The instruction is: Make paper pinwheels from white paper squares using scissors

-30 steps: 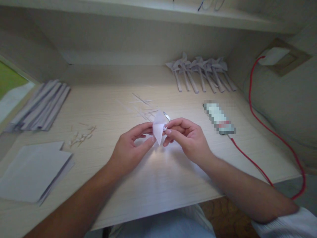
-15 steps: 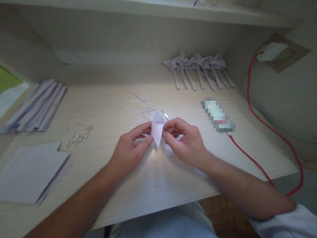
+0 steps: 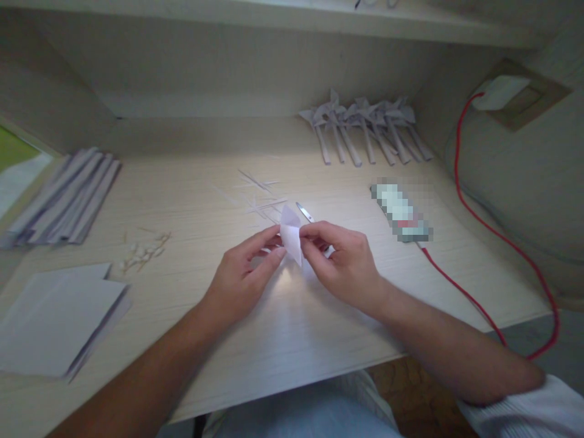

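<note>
Paper [image 3: 291, 234]: a small white folded piece, held just above the counter [image 3: 292, 340] at the middle of the view, pinched between both hands. Its long axis runs from an upper tip, tilted away from the person, down to a point near the left thumb. Left hand [image 3: 241, 277] grips the left edge between thumb and forefinger; right hand [image 3: 347, 261] closes its fingertips on the right edge. The hands meet at the paper from opposite sides, about equally near, fingertips almost touching. Just beyond the paper, scissors [image 3: 305, 212] lie on the counter among thin paper slivers [image 3: 260, 193]. Farther back, a row of finished folded pieces [image 3: 365, 131]; at far left, strips [image 3: 68, 198] and a sheet stack [image 3: 59, 319].
</note>
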Demonstrator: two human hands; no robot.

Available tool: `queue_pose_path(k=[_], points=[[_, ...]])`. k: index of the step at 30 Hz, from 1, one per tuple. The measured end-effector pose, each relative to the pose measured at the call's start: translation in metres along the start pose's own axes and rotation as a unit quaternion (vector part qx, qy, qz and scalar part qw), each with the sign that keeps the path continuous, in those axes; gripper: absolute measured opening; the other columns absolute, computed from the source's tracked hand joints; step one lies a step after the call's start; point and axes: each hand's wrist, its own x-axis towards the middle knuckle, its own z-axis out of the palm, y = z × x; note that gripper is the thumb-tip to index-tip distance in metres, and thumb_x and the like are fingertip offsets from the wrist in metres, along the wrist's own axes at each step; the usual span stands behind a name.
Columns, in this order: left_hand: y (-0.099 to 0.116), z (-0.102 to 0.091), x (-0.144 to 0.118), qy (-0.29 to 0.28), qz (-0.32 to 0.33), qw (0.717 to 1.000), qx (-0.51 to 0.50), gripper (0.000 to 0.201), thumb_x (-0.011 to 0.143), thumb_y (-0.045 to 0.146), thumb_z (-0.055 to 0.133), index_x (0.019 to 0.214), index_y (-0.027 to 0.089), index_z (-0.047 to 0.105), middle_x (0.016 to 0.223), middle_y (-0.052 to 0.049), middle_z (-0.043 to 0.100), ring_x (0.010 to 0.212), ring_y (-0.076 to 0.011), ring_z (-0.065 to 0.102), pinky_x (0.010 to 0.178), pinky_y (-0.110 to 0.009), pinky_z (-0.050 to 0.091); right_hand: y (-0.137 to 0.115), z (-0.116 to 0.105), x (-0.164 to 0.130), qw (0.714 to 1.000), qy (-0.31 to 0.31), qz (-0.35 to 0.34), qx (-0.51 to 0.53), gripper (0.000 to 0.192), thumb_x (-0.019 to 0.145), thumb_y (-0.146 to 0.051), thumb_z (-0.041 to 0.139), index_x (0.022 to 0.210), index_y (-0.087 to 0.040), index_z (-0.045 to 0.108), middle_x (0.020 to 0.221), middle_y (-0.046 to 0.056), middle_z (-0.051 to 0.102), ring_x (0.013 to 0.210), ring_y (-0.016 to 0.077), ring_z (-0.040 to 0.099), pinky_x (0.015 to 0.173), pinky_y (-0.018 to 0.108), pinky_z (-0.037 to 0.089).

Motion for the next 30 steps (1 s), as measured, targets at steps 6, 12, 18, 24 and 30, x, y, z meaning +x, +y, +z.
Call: queue_pose_path(k=[6,12,18,24,30], points=[[-0.004,0.005,0.002,-0.027,-0.021,0.997,-0.063,0.049,0.088,0.036,0.07,0.134,0.02,0.066,0.125,-0.01,0.072,0.11,-0.0267,0.067,0.105,-0.044,0.047,0.0,0.0,0.001,0.998,0.007,-0.05,-0.028,0.015,0.091,-0.011,0.057,0.093,-0.018,0.07,0.089,0.007,0.072,0.081,0.0193,0.067,0.076,0.032,0.053],[-0.007,0.008,0.002,-0.048,-0.057,0.982,-0.172,0.053,0.081,0.026,0.076,0.133,0.022,0.065,0.123,-0.008,0.073,0.116,-0.0266,0.066,0.107,-0.043,0.047,0.002,0.001,0.0,0.995,-0.001,-0.092,-0.044,0.017,0.092,-0.011,0.055,0.094,-0.02,0.069,0.096,0.008,0.072,0.091,0.0212,0.067,0.085,0.035,0.054],[0.005,0.006,0.003,-0.103,-0.048,0.969,-0.217,0.031,0.087,0.032,0.069,0.116,0.021,0.072,0.119,-0.006,0.072,0.113,-0.0266,0.066,0.103,-0.039,0.048,0.0,0.001,-0.001,0.991,-0.011,-0.101,-0.082,0.012,0.091,-0.013,0.055,0.093,-0.019,0.064,0.087,0.006,0.07,0.081,0.0205,0.064,0.076,0.034,0.05],[0.008,0.006,0.006,-0.073,-0.048,0.988,-0.126,0.022,0.091,0.041,0.064,0.094,0.022,0.075,0.088,-0.003,0.071,0.089,-0.0227,0.065,0.087,-0.035,0.051,0.001,0.001,-0.001,0.99,-0.031,-0.093,-0.099,0.008,0.087,-0.014,0.057,0.091,-0.02,0.06,0.082,0.004,0.066,0.076,0.0189,0.059,0.072,0.033,0.046],[-0.003,0.006,0.005,-0.077,-0.076,0.979,-0.175,0.02,0.091,0.037,0.066,0.103,0.021,0.071,0.098,-0.004,0.069,0.095,-0.0215,0.064,0.092,-0.037,0.05,0.002,0.0,0.0,0.992,-0.056,-0.071,-0.09,0.01,0.085,-0.011,0.057,0.083,-0.019,0.064,0.08,0.004,0.067,0.077,0.0185,0.061,0.074,0.031,0.046]])
